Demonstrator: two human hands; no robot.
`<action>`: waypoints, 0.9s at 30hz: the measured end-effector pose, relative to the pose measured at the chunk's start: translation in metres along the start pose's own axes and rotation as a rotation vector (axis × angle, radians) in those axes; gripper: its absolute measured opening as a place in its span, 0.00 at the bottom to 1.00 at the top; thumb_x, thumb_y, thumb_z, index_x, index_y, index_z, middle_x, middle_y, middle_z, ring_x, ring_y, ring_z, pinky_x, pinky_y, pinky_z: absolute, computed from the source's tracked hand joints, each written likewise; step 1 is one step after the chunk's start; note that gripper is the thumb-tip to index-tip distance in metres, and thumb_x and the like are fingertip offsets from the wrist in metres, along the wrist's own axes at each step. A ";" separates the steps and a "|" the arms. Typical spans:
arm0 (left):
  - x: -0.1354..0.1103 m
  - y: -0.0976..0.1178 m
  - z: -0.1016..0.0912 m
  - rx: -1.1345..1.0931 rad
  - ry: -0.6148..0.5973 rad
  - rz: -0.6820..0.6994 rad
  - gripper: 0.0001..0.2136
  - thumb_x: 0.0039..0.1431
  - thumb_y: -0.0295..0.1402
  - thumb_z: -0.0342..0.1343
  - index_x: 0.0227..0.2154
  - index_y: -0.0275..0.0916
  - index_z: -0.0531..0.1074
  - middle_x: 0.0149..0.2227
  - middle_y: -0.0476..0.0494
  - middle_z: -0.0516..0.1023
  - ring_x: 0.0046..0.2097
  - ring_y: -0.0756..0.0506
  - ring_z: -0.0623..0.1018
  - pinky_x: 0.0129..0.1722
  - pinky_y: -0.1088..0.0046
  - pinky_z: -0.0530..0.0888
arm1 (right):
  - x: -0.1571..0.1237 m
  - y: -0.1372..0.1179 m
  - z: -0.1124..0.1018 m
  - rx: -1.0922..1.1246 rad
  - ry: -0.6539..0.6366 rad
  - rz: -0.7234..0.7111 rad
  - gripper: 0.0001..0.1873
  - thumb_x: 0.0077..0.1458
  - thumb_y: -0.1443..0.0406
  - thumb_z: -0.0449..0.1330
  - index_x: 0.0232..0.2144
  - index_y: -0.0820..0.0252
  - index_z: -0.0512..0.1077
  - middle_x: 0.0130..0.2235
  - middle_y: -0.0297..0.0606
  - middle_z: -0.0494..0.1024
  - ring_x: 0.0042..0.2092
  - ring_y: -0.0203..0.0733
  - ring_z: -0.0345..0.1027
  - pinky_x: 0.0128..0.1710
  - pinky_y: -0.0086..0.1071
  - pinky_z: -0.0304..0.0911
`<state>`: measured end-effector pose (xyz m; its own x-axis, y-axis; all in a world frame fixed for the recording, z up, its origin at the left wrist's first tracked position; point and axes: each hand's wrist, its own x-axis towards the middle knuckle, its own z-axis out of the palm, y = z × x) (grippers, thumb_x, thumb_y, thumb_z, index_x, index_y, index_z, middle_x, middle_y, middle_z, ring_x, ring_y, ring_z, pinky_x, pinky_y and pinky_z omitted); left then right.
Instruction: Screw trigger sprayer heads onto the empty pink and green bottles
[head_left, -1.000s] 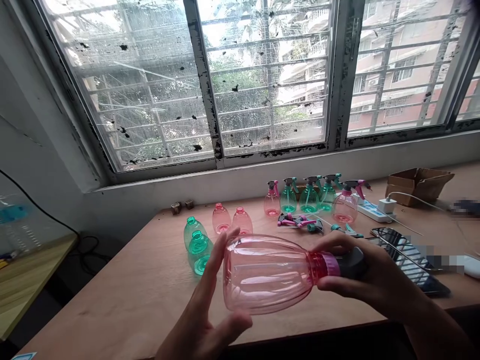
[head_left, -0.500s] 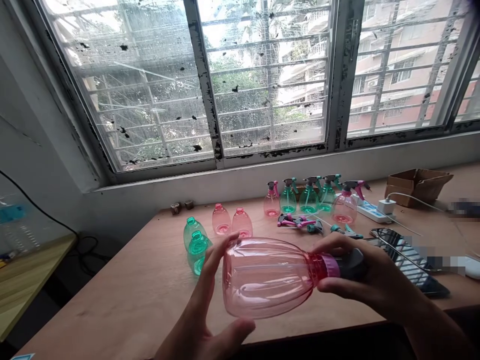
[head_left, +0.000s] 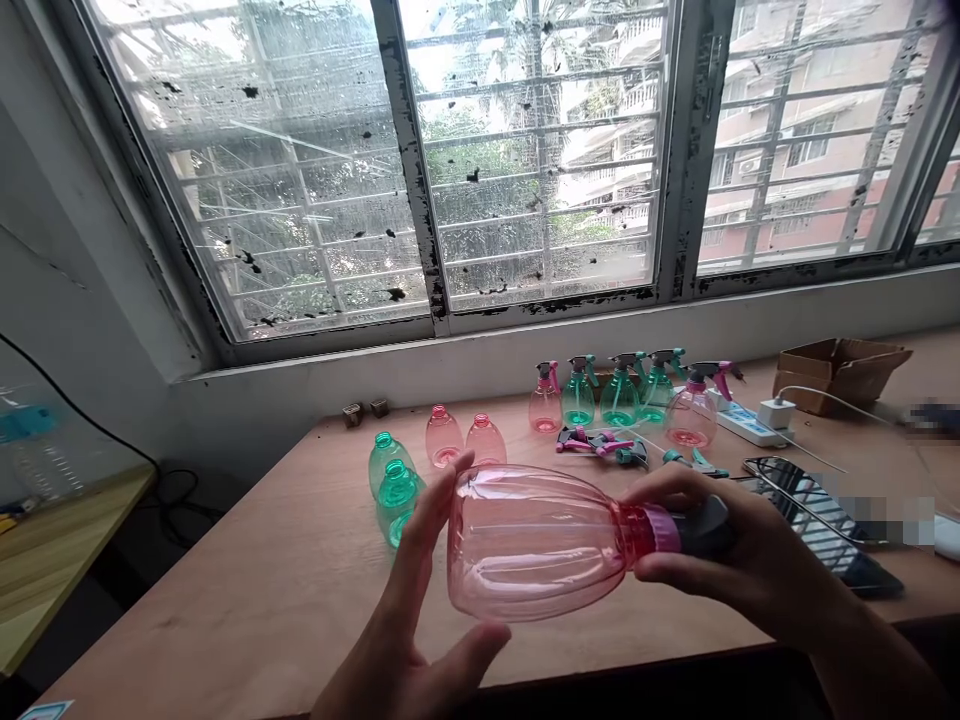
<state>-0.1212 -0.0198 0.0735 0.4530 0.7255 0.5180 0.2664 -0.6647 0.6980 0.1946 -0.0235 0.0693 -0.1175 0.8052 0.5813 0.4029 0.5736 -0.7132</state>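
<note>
A pink see-through spray bottle (head_left: 536, 545) lies sideways in the air above the table, its base to the left. My right hand (head_left: 720, 540) is closed around the dark grey spray head (head_left: 705, 528), beside the pink-purple collar (head_left: 661, 528). My left hand (head_left: 424, 600) curves around the base end with fingers and thumb spread. Its upper fingertips meet the bottle's upper base edge, while the thumb is slightly below the bottle. Behind stand two pink bottles without heads (head_left: 444, 437) and two green ones (head_left: 397, 492). Loose spray heads (head_left: 600, 445) lie on the table.
Along the windowsill stand assembled green spray bottles (head_left: 620, 395) and pink ones (head_left: 691, 410). To the right are a power strip (head_left: 754, 422), an open cardboard box (head_left: 836, 375) and a dark phone or tablet (head_left: 825, 530) with a cable across it.
The pink bottle has turned a little about its length and its base end has risen slightly. My left thumb now shows a gap below it. My right hand keeps its grip.
</note>
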 end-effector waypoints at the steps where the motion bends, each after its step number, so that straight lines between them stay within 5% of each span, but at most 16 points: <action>1: 0.000 0.000 0.001 0.020 0.000 -0.002 0.41 0.67 0.35 0.61 0.73 0.65 0.42 0.78 0.54 0.44 0.77 0.31 0.44 0.74 0.44 0.47 | 0.000 0.000 0.000 0.003 0.000 0.003 0.17 0.52 0.52 0.75 0.40 0.50 0.80 0.35 0.33 0.82 0.34 0.44 0.73 0.32 0.33 0.65; 9: -0.001 -0.005 0.008 -0.086 0.019 0.037 0.39 0.67 0.27 0.60 0.68 0.71 0.47 0.78 0.56 0.40 0.77 0.31 0.40 0.71 0.38 0.47 | 0.000 -0.002 0.000 0.024 0.008 -0.013 0.16 0.52 0.52 0.75 0.40 0.50 0.80 0.32 0.31 0.81 0.29 0.39 0.69 0.28 0.30 0.63; 15: 0.000 -0.002 0.009 -0.176 0.014 0.033 0.31 0.70 0.34 0.59 0.65 0.67 0.49 0.78 0.51 0.43 0.77 0.30 0.43 0.69 0.35 0.50 | 0.000 -0.002 -0.001 -0.028 0.027 -0.023 0.18 0.51 0.50 0.75 0.40 0.51 0.81 0.34 0.34 0.83 0.31 0.41 0.71 0.29 0.30 0.64; 22: 0.006 0.004 0.001 -0.129 -0.088 0.014 0.40 0.68 0.48 0.58 0.73 0.64 0.38 0.78 0.54 0.37 0.77 0.29 0.41 0.73 0.42 0.46 | -0.001 -0.002 -0.001 -0.043 0.040 -0.030 0.18 0.49 0.50 0.76 0.39 0.52 0.82 0.32 0.35 0.81 0.28 0.42 0.70 0.28 0.32 0.67; 27: 0.000 0.001 0.006 -0.021 0.030 0.051 0.38 0.70 0.39 0.58 0.72 0.69 0.42 0.78 0.63 0.35 0.77 0.33 0.32 0.72 0.42 0.39 | 0.001 -0.005 0.000 -0.016 0.043 -0.021 0.18 0.49 0.51 0.76 0.38 0.54 0.82 0.31 0.36 0.82 0.29 0.43 0.72 0.29 0.33 0.69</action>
<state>-0.1153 -0.0215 0.0717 0.4396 0.6960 0.5677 0.2254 -0.6973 0.6804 0.1928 -0.0254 0.0734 -0.0877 0.7856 0.6125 0.4153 0.5877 -0.6943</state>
